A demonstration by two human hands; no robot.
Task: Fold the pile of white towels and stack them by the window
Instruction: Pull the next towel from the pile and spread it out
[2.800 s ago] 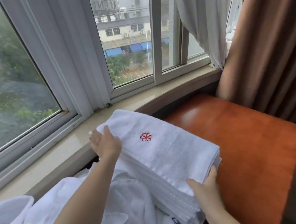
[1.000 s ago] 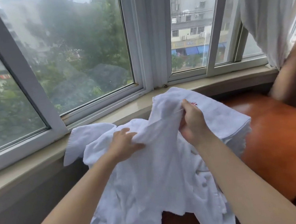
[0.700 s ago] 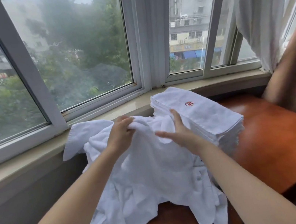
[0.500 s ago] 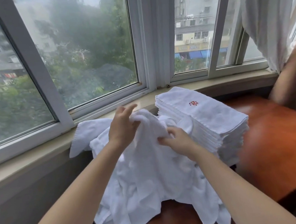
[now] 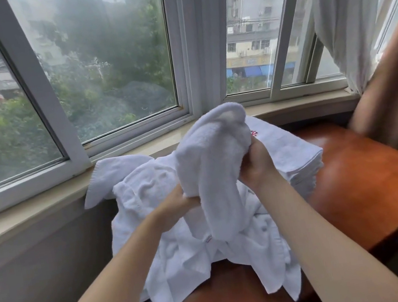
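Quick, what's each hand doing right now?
Left hand: grips the lifted white towel at its lower edge.
Right hand: grips the same towel.

One crumpled white towel (image 5: 214, 164) raised above loose pile of unfolded towels (image 5: 181, 244), near centre. Folded stack (image 5: 293, 152), red emblem on top, just right, near window sill.

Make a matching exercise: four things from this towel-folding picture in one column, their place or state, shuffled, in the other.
Things:
1. lifted towel
2. folded stack
3. loose pile
4. brown curtain

Places or states:
A. heaped, draping over the wooden top's near edge
B. hanging at far right
C. held up in both hands
D. neat, red emblem on top

Pairs: 1-C, 2-D, 3-A, 4-B
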